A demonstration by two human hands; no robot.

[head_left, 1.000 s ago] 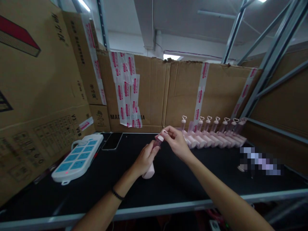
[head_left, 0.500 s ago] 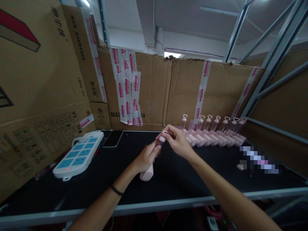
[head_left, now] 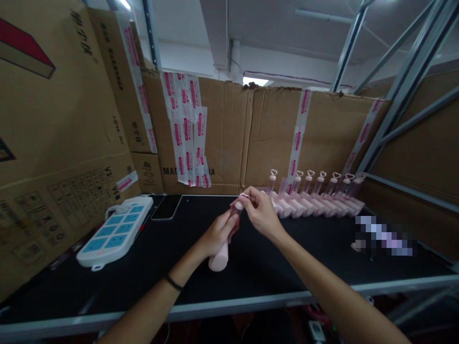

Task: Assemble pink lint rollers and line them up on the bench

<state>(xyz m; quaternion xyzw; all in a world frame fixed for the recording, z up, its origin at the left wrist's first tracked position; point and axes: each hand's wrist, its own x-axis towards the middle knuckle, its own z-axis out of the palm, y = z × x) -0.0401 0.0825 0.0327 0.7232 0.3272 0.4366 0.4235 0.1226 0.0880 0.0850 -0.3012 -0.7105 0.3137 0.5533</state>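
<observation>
My left hand (head_left: 219, 233) is wrapped around a pale pink tube (head_left: 219, 260), whose round end sticks out below the fist. The tube tilts up and away, and a clear section with a pale collar shows above my fingers. Fingers of my right hand (head_left: 263, 211) are pinched at the tube's upper end, around a small pale pink piece, partly hidden, that resembles the heart-shaped loops on the other tubes. Behind my right hand stands a row of several pink tubes (head_left: 304, 205) with clear stems and heart loops, close to the cardboard wall.
To the left lie a white power strip (head_left: 125, 246) with blue sockets and a dark phone (head_left: 167, 207). A blurred-out item (head_left: 387, 236) and a small pale piece (head_left: 356, 246) are at the right. Cardboard panels (head_left: 225, 138) border the black tabletop (head_left: 161, 267).
The tube has turned slightly in my left hand, so its round lower end faces me more. My right hand has shifted a little left, still pinching at the top.
</observation>
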